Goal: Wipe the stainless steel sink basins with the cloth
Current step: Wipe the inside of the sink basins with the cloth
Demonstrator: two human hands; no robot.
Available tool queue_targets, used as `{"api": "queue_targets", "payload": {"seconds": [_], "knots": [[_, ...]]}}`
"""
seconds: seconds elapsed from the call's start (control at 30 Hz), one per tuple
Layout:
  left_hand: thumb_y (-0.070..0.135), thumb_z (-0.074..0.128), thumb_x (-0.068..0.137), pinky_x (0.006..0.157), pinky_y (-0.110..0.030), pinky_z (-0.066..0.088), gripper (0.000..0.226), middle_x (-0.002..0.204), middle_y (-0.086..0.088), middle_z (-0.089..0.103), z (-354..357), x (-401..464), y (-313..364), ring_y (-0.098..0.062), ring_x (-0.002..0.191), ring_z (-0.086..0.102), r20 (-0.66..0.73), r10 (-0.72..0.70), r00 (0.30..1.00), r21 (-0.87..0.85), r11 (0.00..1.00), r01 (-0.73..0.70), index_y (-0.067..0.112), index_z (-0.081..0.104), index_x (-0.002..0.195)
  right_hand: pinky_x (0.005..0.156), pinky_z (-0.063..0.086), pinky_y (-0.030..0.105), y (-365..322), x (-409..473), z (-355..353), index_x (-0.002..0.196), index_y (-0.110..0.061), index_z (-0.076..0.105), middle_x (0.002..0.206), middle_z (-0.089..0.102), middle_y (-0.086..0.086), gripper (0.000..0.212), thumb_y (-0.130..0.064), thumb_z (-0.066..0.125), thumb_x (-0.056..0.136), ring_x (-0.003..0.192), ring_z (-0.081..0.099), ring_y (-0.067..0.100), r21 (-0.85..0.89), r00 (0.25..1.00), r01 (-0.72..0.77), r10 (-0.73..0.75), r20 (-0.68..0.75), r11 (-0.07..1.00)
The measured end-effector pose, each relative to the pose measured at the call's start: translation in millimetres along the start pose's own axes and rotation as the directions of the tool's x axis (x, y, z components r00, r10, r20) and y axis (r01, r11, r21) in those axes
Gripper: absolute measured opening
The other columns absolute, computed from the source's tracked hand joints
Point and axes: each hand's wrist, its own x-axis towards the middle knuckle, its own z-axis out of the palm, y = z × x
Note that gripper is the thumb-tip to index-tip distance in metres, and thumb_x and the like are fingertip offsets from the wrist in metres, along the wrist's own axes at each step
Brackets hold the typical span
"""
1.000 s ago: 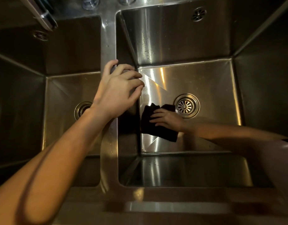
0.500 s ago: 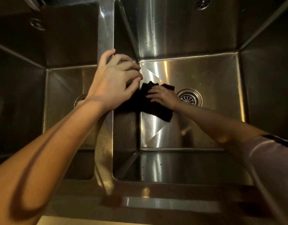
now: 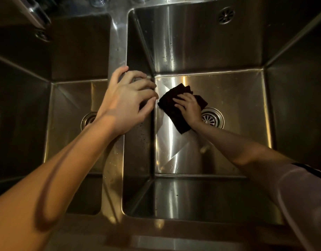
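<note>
Since half a second ago the cloth (image 3: 179,107) has slid right, off the dividing wall and out onto the floor of the right basin (image 3: 237,142) — my right hand (image 3: 189,109) went with it. Cloth is dark, crumpled into folds, lying flat on the steel just left of the round drain (image 3: 213,118), its lower corner pointing toward me. Right hand lies on top, fingers fairly straight and spread, pressing down rather than gripping; palm end covers the cloth's right edge and part of the drain rim.

Left hand (image 3: 128,100) rests on the divider (image 3: 118,51) between the two basins, fingers curled over its right-hand edge, thumb toward the left side — holding the ledge, nothing else in it.

Right basin holds only cloth and hand; water drops speckle its back wall and the divider's inner face, and an overflow grille (image 3: 226,15) sits high on the back wall. Left basin (image 3: 69,105) is in shadow, its own drain (image 3: 88,119) half hidden behind my left forearm. A pale sleeve (image 3: 304,196) shows at lower right.
</note>
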Motion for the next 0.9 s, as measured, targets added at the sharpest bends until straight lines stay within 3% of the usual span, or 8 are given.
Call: {"api": "queue_targets", "payload": {"seconds": [0.17, 0.33, 0.47, 0.73, 0.83, 0.9], "knots": [[0.037, 0.039, 0.095, 0.114, -0.036, 0.009, 0.037, 0.118, 0.008, 0.067, -1.0, 0.3, -0.5, -0.017, 0.127, 0.045, 0.001, -0.004, 1.000, -0.023, 1.000, 0.004, 0.026, 0.073, 0.103, 0.104, 0.026, 0.022, -13.3, 41.8, 1.1, 0.114, -0.014, 0.070, 0.124, 0.063, 0.007, 0.026, -0.020, 0.062, 0.090, 0.124, 0.046, 0.028, 0.040, 0.997, 0.029, -0.032, 0.066, 0.999], [0.034, 0.042, 0.095, 0.115, -0.036, 0.011, 0.033, 0.117, 0.009, 0.067, -1.9, -0.7, -1.2, -0.015, 0.127, 0.045, 0.010, -0.008, 1.000, -0.055, 0.998, 0.009, 0.027, 0.074, 0.103, 0.099, 0.024, 0.010, -26.4, 67.6, 6.9, 0.113, -0.013, 0.070, 0.123, 0.060, 0.006, 0.025, -0.017, 0.063, 0.090, 0.121, 0.047, 0.021, 0.147, 0.992, -0.109, 0.118, -0.053, 0.983], [0.033, 0.044, 0.094, 0.115, -0.039, 0.012, 0.032, 0.116, 0.009, 0.067, -3.1, -1.7, -1.1, -0.016, 0.127, 0.046, 0.016, -0.014, 1.000, -0.068, 0.998, 0.015, 0.025, 0.074, 0.101, 0.097, 0.023, 0.010, -27.6, 67.4, 11.2, 0.114, -0.014, 0.070, 0.123, 0.059, 0.006, 0.025, -0.015, 0.060, 0.091, 0.121, 0.047, 0.020, 0.201, 0.968, -0.178, 0.209, -0.142, 0.963], [0.032, 0.046, 0.094, 0.116, -0.042, 0.013, 0.030, 0.114, 0.008, 0.068, -3.0, -2.9, -1.9, -0.016, 0.125, 0.046, 0.011, -0.001, 1.000, -0.075, 0.997, 0.002, 0.025, 0.075, 0.098, 0.103, 0.028, 0.016, 12.0, 42.8, -10.5, 0.118, -0.011, 0.067, 0.127, 0.057, 0.012, 0.028, -0.014, 0.058, 0.092, 0.126, 0.045, 0.026, 0.319, 0.787, -0.386, 0.490, -0.375, 0.865], [0.031, 0.047, 0.094, 0.116, -0.042, 0.014, 0.029, 0.113, 0.008, 0.068, -2.8, -2.8, -1.3, -0.016, 0.125, 0.047, 0.005, 0.003, 1.000, -0.086, 0.996, -0.002, 0.025, 0.075, 0.096, 0.104, 0.036, 0.028, 27.3, 21.6, -15.5, 0.119, -0.010, 0.067, 0.126, 0.059, 0.012, 0.029, -0.018, 0.056, 0.093, 0.124, 0.047, 0.028, 0.301, 0.701, -0.428, 0.523, -0.485, 0.852], [0.032, 0.046, 0.094, 0.116, -0.042, 0.013, 0.030, 0.114, 0.008, 0.067, -2.6, -2.7, -1.0, -0.016, 0.126, 0.046, 0.007, -0.001, 1.000, -0.090, 0.996, 0.001, 0.025, 0.075, 0.097, 0.102, 0.038, 0.028, 26.0, 10.0, -14.0, 0.119, -0.010, 0.067, 0.126, 0.059, 0.011, 0.029, -0.018, 0.056, 0.094, 0.124, 0.046, 0.028, 0.283, 0.697, -0.437, 0.520, -0.493, 0.854]]}}
